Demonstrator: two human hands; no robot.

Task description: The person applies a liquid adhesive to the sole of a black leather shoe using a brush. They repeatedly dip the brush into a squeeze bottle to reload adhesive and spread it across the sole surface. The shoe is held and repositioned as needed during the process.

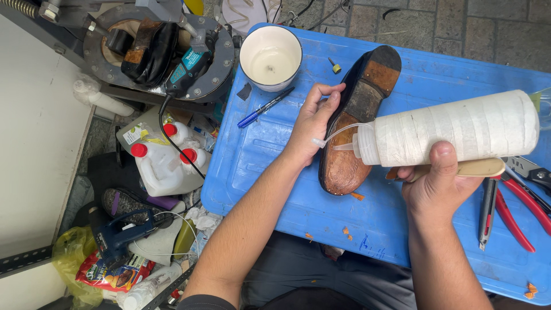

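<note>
A dark shoe [357,115] lies sole-up on the blue plastic lid [275,172] that serves as a work surface. Its brown worn sole faces me. My left hand [313,123] steadies the shoe's left edge, fingers curled on it. My right hand [439,183] grips a large white squeeze bottle [453,135] lying sideways, its thin curved nozzle [338,138] pointing at the front part of the sole. Under the bottle, a tan flat piece [479,167] sticks out by my right fingers.
A white bowl [270,56] and a blue pen [265,107] lie at the lid's far left. Red-handled pliers [519,209] and a utility knife [488,212] rest at the right. Left of the lid stand red-capped white jugs [163,166], a machine with a shoe [155,51], and floor clutter.
</note>
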